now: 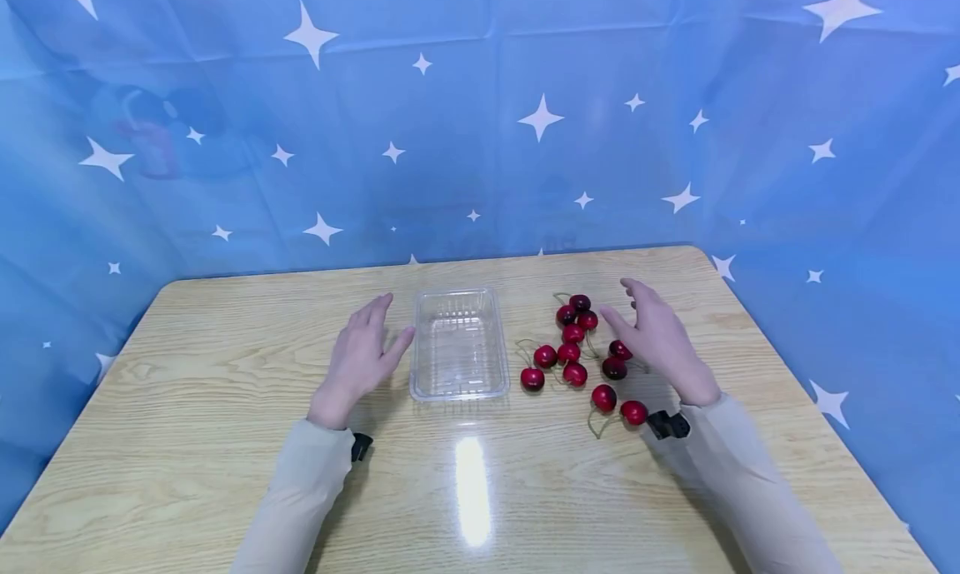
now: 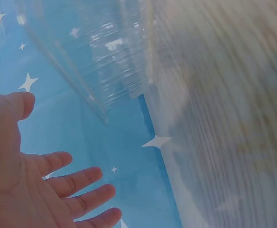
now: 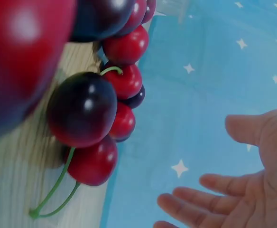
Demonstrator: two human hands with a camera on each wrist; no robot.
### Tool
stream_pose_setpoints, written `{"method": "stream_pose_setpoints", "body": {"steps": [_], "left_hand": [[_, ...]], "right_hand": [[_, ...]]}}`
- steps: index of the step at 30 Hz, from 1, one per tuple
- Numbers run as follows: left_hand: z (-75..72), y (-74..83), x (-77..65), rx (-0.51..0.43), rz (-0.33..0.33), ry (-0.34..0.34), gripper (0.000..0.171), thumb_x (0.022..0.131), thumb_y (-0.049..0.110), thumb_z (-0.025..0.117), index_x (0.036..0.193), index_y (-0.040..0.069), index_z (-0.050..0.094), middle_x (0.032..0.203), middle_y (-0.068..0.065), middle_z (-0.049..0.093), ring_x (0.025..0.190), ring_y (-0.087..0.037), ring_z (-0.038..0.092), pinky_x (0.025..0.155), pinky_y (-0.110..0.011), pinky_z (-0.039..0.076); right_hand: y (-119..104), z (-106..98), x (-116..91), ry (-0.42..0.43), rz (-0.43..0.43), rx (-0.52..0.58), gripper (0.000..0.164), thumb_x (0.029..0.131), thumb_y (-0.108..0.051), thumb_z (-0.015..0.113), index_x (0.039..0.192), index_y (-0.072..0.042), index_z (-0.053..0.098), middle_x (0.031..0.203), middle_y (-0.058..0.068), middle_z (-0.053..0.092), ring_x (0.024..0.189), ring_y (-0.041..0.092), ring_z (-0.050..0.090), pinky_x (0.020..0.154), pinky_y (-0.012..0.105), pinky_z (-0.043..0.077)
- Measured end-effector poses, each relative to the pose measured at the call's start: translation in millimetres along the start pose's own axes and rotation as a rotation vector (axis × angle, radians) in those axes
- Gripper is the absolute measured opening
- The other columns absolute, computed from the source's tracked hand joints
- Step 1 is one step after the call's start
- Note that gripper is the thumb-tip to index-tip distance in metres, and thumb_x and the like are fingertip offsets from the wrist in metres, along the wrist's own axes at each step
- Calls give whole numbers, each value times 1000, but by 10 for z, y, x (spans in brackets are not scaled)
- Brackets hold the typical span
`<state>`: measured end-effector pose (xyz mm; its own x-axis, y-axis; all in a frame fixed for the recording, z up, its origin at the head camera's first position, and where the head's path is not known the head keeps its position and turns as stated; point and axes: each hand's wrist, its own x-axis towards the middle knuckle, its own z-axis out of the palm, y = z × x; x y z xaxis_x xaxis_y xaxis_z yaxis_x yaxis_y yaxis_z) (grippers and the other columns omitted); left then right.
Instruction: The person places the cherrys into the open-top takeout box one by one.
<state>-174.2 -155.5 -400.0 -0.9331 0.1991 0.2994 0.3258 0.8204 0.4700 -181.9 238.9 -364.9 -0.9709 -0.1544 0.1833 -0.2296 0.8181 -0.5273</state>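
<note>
A clear plastic container (image 1: pixel 459 349) sits on the table between the two hands, nearer the left one. My left hand (image 1: pixel 362 353) hovers just left of it, fingers spread and nothing held; the left wrist view shows the palm (image 2: pixel 34 194) and the clear container (image 2: pixel 100 52) apart. Right of the container lie several dark red cherries (image 1: pixel 573 334), some with green stems. My right hand (image 1: pixel 656 336) is held over the right side of the cherries, thumb and fingers apart. In the right wrist view, the cherries (image 3: pixel 81 109) fill the left side, away from the empty palm (image 3: pixel 252 194).
The pale wood-grain table (image 1: pixel 187 407) carries all of this. Behind it hangs a blue cloth (image 1: pixel 480 141) with white stars. Black wrist cameras (image 1: pixel 667 425) are strapped by both sleeves. A bright light reflection shows on the near tabletop.
</note>
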Motion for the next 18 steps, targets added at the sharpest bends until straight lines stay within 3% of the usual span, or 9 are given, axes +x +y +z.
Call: {"method": "stream_pose_setpoints", "body": {"steps": [9,12,18], "left_hand": [[23,37,-5,-76,-25,-23,61,95,34,50,141,-3,32,137,-29,40,124,-45,39,96,-58,36],[40,50,-5,-97,-20,-20,60,95,31,51,141,-4,32,135,-28,43,122,-44,42,94,-57,38],[66,63,-8,-144,-12,-22,57,94,27,53,138,-6,35,128,-26,50,117,-42,47,90,-56,42]], "right_hand": [[177,-43,-60,-54,64,19,41,96,-20,51,120,13,48,108,32,56,97,45,57,79,53,47],[262,-44,-72,-56,70,-6,33,93,-15,56,110,13,52,94,27,60,82,38,60,69,46,49],[391,-46,-106,-100,104,-35,25,88,-11,61,97,11,54,77,18,59,65,26,55,57,34,43]]}}
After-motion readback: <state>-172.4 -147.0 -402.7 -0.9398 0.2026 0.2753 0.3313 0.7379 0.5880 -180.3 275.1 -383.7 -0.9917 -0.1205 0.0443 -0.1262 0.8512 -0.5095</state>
